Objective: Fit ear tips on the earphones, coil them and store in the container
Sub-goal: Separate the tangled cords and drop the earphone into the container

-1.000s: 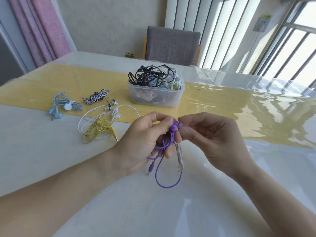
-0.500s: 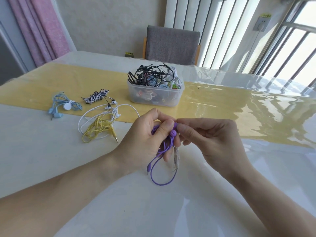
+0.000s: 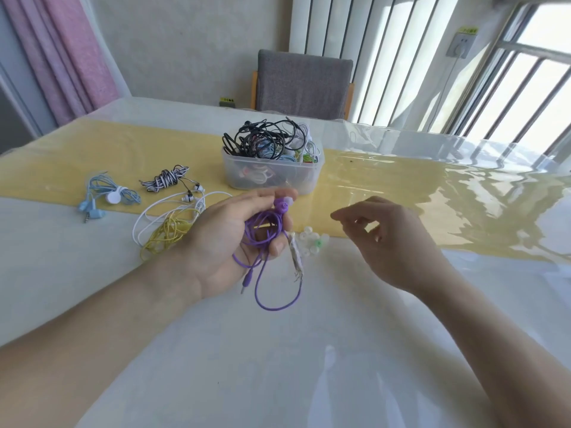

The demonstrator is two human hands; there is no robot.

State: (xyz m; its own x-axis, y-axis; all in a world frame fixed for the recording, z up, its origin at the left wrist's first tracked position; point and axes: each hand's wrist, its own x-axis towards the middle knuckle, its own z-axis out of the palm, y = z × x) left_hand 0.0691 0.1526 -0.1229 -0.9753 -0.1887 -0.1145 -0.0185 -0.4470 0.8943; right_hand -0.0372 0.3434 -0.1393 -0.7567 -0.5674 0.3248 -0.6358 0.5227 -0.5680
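Purple earphones (image 3: 268, 230) in the head view, bundled in the left hand (image 3: 222, 242), raised a little above the worktop (image 3: 278, 350). Cable looped loosely across the palm, held there by curled fingers and thumb. One purple earbud (image 3: 282, 206) up at the fingertips, with a pale tip on it, blurred. Plug (image 3: 247, 280) hanging below the heel of the palm, beside a long loop of cable drooping toward the worktop. A pale inline piece (image 3: 296, 254) dangling to the right of the fingers.

Right hand (image 3: 389, 242) apart from the earphones, off to their right, touching none of it. Fingers loosely bent, thumb and forefinger close together at the tips, nothing visibly between them; too blurred to tell for sure.

Between the two hands, on the worktop at the edge of the yellow runner (image 3: 386, 186), a small cluster of clear ear tips (image 3: 310, 240), one green among them.

Further back, a clear plastic container (image 3: 272, 174) on the runner, heaped with tangled black, white and blue cables. To the left of the left hand, yellow earphones (image 3: 167, 236) lying over white earphones (image 3: 173, 208); beyond these, a coiled black-and-white striped set (image 3: 168, 179) and a light blue set (image 3: 105, 196). Grey chair (image 3: 304, 83) behind the worktop.
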